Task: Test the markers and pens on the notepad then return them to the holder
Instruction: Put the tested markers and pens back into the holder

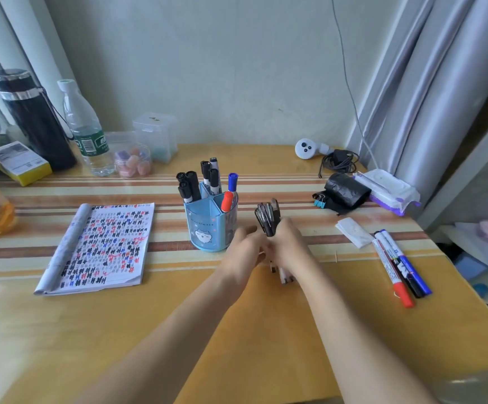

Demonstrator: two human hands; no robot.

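A blue pen holder (207, 228) stands mid-table with several black markers plus a red and a blue one in its compartments. Just right of it my right hand (287, 244) grips a bundle of dark pens (268, 217), upright, caps up, lower ends near the tabletop. My left hand (244, 247) curls against the same bundle from the left. The notepad (100, 246), covered in black, red and blue scribbles, lies open to the left. Three markers (398, 269), red, black and blue, lie side by side at the right.
Along the back left stand a black flask (33, 118), a water bottle (87, 129), plastic boxes (155, 135) and a yellow box (18, 163). At the right lie a controller (309, 148), a cable, a black roll (346, 189), a wipes pack (388, 191) and a folded tissue (353, 236).
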